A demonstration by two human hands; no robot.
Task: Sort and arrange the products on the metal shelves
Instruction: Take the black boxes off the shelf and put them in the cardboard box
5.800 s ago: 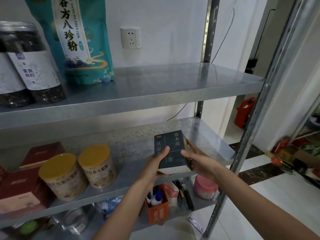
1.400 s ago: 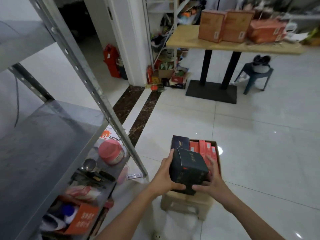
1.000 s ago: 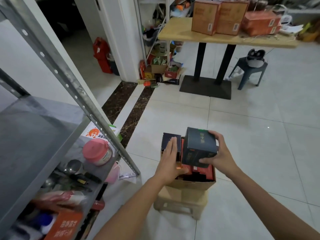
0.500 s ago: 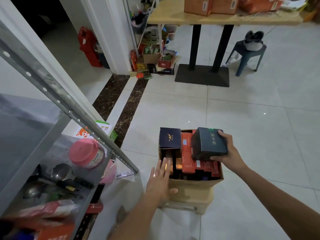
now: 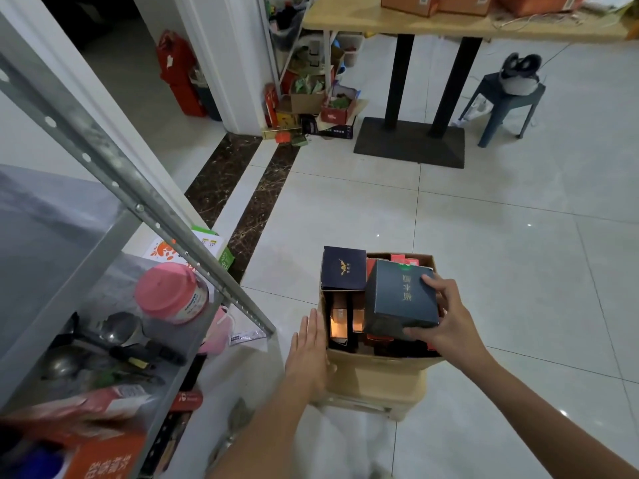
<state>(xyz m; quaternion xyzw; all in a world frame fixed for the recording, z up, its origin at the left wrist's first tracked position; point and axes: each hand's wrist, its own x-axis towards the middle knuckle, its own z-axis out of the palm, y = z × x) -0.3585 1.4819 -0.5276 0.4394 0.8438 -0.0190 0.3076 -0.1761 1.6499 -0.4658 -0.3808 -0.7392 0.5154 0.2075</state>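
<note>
A cardboard box [image 5: 373, 375] full of red and dark product packs stands on a small beige stool [image 5: 366, 406] on the tiled floor. My right hand [image 5: 446, 323] grips a dark blue-green carton with gold lettering [image 5: 397, 299] just above the box's right half. My left hand [image 5: 309, 350] lies flat with straight fingers against the box's left wall. Another dark navy carton [image 5: 343, 267] stands upright at the box's back left corner. The metal shelves [image 5: 52, 243] are on the left.
The lower shelf holds a pink-lidded jar [image 5: 171, 293], spoons, tools and an orange carton [image 5: 100, 458]. A slanted shelf post [image 5: 145, 216] crosses the left. Further off stand a wooden table [image 5: 449, 22] with brown boxes, a dark stool [image 5: 501, 98] and floor clutter by the doorway.
I turned from the shelf to the floor box. Over the last second my left hand let go of the dark carton and went to the box's left wall; my right hand lowered the carton.
</note>
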